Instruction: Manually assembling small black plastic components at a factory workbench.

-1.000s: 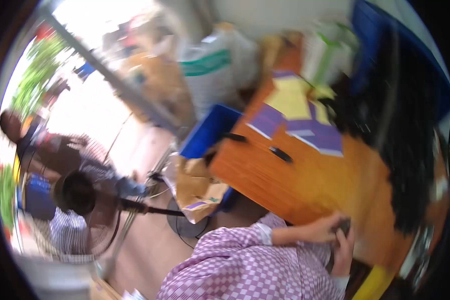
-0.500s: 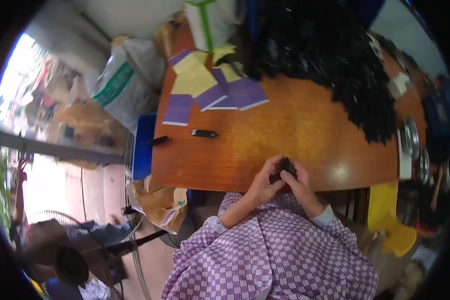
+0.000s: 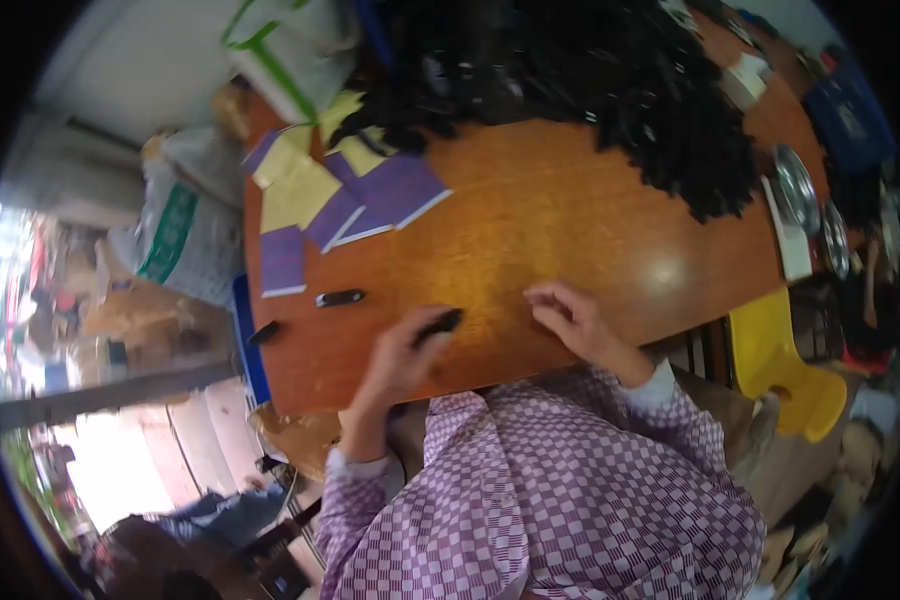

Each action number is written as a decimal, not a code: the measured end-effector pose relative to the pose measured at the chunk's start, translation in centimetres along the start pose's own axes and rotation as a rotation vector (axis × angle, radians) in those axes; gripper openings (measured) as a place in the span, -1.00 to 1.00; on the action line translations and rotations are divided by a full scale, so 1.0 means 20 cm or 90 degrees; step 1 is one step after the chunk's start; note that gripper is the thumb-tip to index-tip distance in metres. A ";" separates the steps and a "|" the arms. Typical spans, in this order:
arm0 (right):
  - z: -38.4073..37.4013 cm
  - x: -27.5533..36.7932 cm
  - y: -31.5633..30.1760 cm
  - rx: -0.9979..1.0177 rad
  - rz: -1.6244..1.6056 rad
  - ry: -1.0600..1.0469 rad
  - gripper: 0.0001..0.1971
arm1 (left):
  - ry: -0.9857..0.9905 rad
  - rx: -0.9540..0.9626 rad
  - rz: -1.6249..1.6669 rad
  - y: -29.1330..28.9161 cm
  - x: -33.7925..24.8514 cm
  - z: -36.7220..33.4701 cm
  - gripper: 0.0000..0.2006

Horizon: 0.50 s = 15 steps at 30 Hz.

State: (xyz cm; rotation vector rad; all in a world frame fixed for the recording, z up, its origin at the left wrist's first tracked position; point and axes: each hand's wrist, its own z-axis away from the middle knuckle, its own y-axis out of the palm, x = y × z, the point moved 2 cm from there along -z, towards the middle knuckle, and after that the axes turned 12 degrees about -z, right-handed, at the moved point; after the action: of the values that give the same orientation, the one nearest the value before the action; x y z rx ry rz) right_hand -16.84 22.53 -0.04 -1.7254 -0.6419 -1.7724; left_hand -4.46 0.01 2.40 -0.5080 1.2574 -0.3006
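Observation:
My left hand (image 3: 398, 352), a little blurred, is closed around a small black piece (image 3: 438, 326) over the near part of the wooden table (image 3: 530, 240). What kind of piece it is, I cannot make out. Well apart from it, my right hand (image 3: 577, 322) hovers near the table's front edge with thumb and fingers parted, and nothing shows in it. Two similar small items lie to the left: a black oblong piece with a pale end (image 3: 340, 297) and another black piece (image 3: 263, 332) by the left edge. A large heap of glossy black pieces (image 3: 670, 150) covers the far right.
Purple and yellow paper sheets (image 3: 282, 262) overlap at the left. Behind them stands a white bag with green trim (image 3: 280, 75). Round metal dishes (image 3: 795, 188) sit at the right edge, above a yellow chair (image 3: 785, 370). A white sack (image 3: 185, 235) leans beyond the left side.
My hands, together around the black piece before, have separated. The left has moved left with the piece; the right has let go and opened. The whole view has tilted.

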 end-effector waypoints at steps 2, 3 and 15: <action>-0.06 -0.02 -0.13 -0.069 0.030 0.014 -0.83 | -0.018 -0.065 -0.166 -0.12 0.08 -0.01 -0.78; -0.09 -0.03 -0.20 -0.113 0.056 0.017 -0.85 | 0.003 -0.105 -0.254 -0.16 0.09 -0.02 -0.79; -0.45 -0.03 -0.80 -0.309 0.711 -0.210 -0.83 | 0.015 -0.282 -0.591 -0.12 0.23 -0.08 -0.84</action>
State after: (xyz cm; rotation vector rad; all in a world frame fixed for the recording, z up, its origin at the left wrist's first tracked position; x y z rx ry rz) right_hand -34.49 27.87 -0.19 -2.0664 0.6327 -0.8616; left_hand -4.50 -4.54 -0.56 -1.4724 1.0379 -0.8077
